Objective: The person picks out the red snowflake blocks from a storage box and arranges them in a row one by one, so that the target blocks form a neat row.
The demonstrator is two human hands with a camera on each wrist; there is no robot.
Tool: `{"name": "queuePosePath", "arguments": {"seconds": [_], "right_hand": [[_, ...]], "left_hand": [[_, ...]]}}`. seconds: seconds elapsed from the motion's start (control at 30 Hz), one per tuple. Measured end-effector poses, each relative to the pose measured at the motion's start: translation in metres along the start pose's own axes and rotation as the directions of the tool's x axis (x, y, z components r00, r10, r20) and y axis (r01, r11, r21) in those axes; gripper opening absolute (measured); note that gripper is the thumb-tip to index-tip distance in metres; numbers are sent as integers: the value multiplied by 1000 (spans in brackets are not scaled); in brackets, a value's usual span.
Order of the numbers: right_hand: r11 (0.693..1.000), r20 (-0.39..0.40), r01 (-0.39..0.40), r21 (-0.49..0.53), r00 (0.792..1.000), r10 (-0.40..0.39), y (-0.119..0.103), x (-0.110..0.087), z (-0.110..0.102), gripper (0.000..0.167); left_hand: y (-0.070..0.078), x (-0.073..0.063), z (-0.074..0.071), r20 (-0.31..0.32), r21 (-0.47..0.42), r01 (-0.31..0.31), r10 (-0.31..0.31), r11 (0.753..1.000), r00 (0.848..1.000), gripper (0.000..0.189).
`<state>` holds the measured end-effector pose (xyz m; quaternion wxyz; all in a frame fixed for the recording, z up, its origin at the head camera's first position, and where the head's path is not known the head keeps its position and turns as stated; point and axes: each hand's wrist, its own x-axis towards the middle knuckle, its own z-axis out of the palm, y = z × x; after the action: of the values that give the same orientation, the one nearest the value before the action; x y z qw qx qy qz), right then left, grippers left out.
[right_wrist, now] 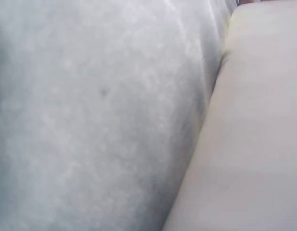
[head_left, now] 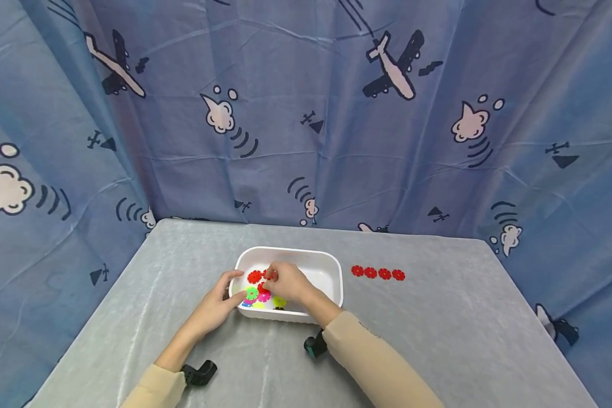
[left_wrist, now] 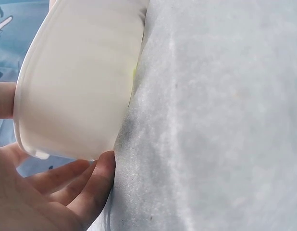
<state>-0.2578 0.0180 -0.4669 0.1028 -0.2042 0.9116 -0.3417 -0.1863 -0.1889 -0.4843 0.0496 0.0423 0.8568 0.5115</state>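
A white plastic box stands on the table, with small notched plastic discs inside its left part. My left hand grips the left end of the box, thumb over the rim; in the left wrist view, its fingers curl against the outer wall. My right hand reaches into the box with bent fingers, its fingertips right at the red discs. I cannot tell whether they pinch one. Green, pink and yellow discs lie nearer the front wall. The right wrist view does not show the right hand's fingers.
Several red discs lie in a row on the grey tablecloth, right of the box. A blue curtain with printed aeroplanes hangs behind the table. Black wrist devices sit by both sleeves.
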Motion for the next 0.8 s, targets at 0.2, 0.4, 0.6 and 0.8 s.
{"name": "queuePosePath", "arguments": {"seconds": [0.2, 0.4, 0.6, 0.8], "right_hand": [[996, 44, -8, -89, 999, 12, 2, 3, 2, 20], [992, 48, -4, -128, 999, 11, 4, 1, 4, 19], [995, 44, -19, -93, 999, 24, 3, -2, 5, 22], [999, 53, -19, -50, 998, 22, -1, -5, 5, 17]], "left_hand": [[1, 0, 1, 4, 2, -3, 3, 1000, 1000, 50], [3, 0, 1, 7, 3, -2, 2, 1000, 1000, 50], [3, -1, 1, 13, -12, 7, -7, 1000, 1000, 50], [3, -2, 0, 12, -22, -1, 1, 1000, 1000, 50]]}}
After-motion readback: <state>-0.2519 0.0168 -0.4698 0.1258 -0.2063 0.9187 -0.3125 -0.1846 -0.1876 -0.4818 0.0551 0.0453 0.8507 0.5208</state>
